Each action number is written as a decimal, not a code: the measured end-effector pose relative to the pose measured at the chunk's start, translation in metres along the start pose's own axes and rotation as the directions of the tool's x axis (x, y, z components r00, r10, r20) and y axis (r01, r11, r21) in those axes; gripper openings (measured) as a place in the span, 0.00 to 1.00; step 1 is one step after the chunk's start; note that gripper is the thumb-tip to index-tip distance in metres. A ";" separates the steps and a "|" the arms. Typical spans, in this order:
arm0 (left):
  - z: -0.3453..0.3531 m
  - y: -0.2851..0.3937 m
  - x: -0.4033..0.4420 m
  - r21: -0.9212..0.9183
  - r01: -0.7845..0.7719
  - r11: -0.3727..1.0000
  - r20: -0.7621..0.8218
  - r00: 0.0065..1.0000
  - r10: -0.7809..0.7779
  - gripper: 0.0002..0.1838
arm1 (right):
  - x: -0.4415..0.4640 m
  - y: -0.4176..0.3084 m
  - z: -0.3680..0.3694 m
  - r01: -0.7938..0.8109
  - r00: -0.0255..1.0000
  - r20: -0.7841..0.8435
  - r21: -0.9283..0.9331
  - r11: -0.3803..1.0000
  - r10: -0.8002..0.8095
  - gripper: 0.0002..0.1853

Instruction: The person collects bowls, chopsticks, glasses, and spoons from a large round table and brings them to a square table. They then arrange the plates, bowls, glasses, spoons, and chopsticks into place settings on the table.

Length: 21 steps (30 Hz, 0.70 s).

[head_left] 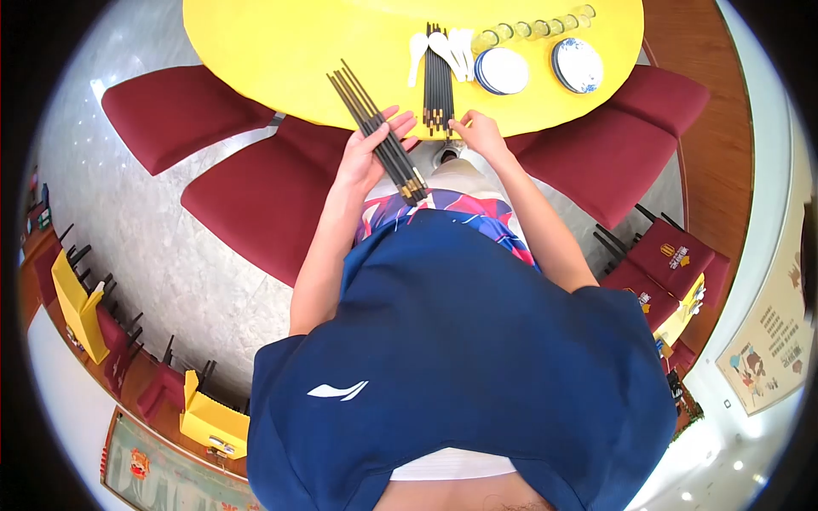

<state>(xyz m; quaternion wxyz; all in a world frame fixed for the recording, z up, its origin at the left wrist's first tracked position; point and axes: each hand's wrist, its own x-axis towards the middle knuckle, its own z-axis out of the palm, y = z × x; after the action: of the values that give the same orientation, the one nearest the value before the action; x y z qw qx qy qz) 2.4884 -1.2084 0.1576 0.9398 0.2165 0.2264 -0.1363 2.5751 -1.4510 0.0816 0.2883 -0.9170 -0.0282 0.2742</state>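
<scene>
At the near edge of the round table, under its yellow tablecloth (281, 51), a person is handling dark chopsticks. Left to right:

Left hand (360, 163): raised short of the edge, holding a loose chopstick bundle (395, 160) aslant across the palm, thumb over it, fingers spread. Gold-banded ends point down toward the lap; the far ends fan apart.

On the cloth: one white spoon (417, 51) beside the chopstick pile (438, 85), which lies lengthwise with its banded ends near the edge and a second spoon's bowl over its far part.

Right hand (481, 134): at the pile's near end, thumb and forefinger drawn narrow. Cannot tell whether a stick is pinched.

Farther right: more white spoons (461, 51), a blue-rimmed plate stack (504, 71), a row of glasses (540, 29) behind it, then a patterned plate stack (580, 65).

Handling, judged: sticks light, stiff, smooth, prone to roll and slide over each other. Best hold: round the bundle's middle, thumb across; single sticks by the banded end. Spoons and plates look brittle.
</scene>
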 end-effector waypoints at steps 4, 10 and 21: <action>-0.005 0.007 -0.012 0.006 -0.022 1.000 -0.025 0.999 0.022 0.26 | 0.034 0.031 0.031 -0.007 1.000 -0.021 -0.108 0.994 0.004 0.23; -0.015 0.010 -0.022 -0.001 -0.053 0.999 -0.053 0.997 0.053 0.25 | 0.050 0.053 0.046 -0.040 0.999 -0.008 -0.068 0.997 0.039 0.21; -0.010 0.016 -0.020 -0.005 -0.020 1.000 -0.013 1.000 0.020 0.26 | 0.038 0.059 0.043 -0.145 0.989 0.028 0.223 0.964 0.143 0.14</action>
<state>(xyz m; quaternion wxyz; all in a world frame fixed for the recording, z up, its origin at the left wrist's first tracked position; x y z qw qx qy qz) 2.4730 -1.1866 0.1646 0.9402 0.2174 0.2307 -0.1251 2.5790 -1.4699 0.0020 0.3691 -0.8765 0.0679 0.3014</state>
